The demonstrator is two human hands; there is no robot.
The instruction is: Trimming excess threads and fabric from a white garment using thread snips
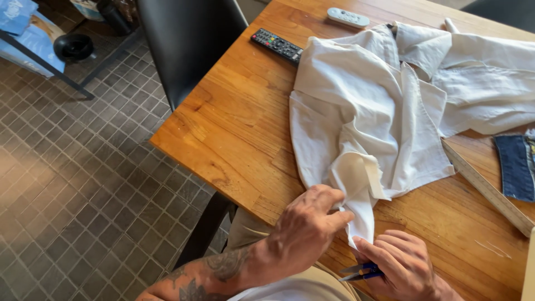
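A white shirt (368, 100) lies crumpled across the wooden table (234, 128). One narrow piece of it hangs toward the near edge. My left hand (304, 228) pinches that hanging piece of white cloth between thumb and fingers. My right hand (404, 265) sits just to its right at the table edge and grips small blue-handled thread snips (362, 272), with the blades pointing left under the tip of the cloth.
A black remote (277, 45) and a pale grey remote (348, 17) lie at the far side. A ruler (487, 189) and a piece of denim (517, 167) are at the right. A black chair (186, 44) stands to the left on a tiled floor (83, 195).
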